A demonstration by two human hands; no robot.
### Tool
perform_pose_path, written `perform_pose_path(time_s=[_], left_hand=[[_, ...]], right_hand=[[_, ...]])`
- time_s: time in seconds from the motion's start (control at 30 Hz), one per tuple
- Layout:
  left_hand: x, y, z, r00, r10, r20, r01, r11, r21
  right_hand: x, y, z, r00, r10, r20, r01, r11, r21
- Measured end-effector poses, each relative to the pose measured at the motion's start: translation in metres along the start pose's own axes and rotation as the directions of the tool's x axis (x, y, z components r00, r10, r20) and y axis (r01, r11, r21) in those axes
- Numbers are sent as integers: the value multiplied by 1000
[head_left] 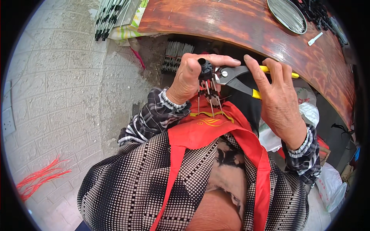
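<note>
My left hand [185, 77] grips a black umbrella frame [206, 69], with its round hollow hub upward. Several thin metal ribs with dark joints hang down from the hub, in front of my red apron [216, 127]. The left index finger stretches to the right above the hub. In my right hand [281, 100] is a pair of pliers [237, 73] with yellow handles, which stand apart. The jaws of the pliers are at the right side of the hub, beside a thin wire; whether they grip it I cannot tell.
A reddish wooden table [231, 23] curves across the far side, bearing a round tray [269, 7] of thin metal pieces and a small white tube [315, 39]. Bundled ribs [175, 54] lie under it. More ribs [110, 15] stand far left. Plastic bags [331, 188] lie at right.
</note>
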State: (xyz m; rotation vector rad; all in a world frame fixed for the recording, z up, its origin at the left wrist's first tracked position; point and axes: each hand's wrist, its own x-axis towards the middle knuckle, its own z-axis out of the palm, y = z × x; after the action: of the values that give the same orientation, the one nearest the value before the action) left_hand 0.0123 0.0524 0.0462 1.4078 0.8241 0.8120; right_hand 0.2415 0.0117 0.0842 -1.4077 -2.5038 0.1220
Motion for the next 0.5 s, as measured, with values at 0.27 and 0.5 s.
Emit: perform_pose_path(time_s=[0.27, 0.5], left_hand=[[0, 1, 1, 998, 64, -24, -62, 994, 90], [-2, 2, 2, 999, 43, -1, -43, 995, 89]], right_hand=[[2, 4, -5, 998, -7, -63, -8, 972, -233], [3, 12, -12, 998, -36, 57, 43, 992, -122]])
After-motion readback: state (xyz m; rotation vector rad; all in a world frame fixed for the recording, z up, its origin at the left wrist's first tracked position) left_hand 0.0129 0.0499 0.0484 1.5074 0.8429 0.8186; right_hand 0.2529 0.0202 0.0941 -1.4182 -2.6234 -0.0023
